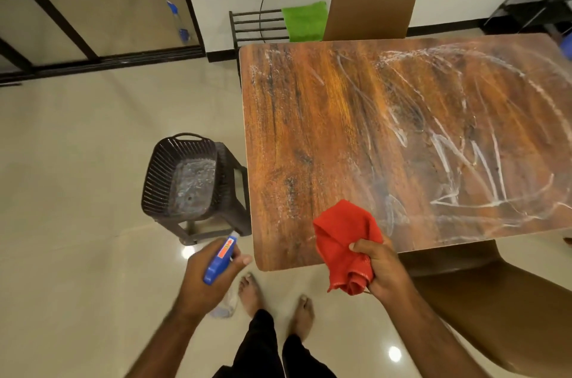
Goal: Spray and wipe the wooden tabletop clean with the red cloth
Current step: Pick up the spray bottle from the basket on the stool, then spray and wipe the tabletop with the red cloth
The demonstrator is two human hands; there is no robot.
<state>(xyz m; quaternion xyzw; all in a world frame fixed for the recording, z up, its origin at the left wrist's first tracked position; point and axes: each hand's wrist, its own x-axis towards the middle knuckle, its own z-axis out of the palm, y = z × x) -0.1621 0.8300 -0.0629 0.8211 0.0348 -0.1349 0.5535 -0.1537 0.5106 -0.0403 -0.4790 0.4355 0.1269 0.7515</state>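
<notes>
The wooden tabletop (356,130) fills the frame from the centre toward 3 o'clock, and white streaks cover its right half. At 5 o'clock the right hand (382,266) is closed around the bunched red cloth (343,241), which hangs over the table's near edge (I cannot tell if it touches the wood). At 7 o'clock the left hand (205,272) grips a spray bottle (220,260) with a blue head, beside the table's near corner and above the floor.

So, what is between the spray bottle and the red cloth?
In the head view, only the near left corner of the wooden tabletop and bare floor lie between the spray bottle and the red cloth.
</notes>
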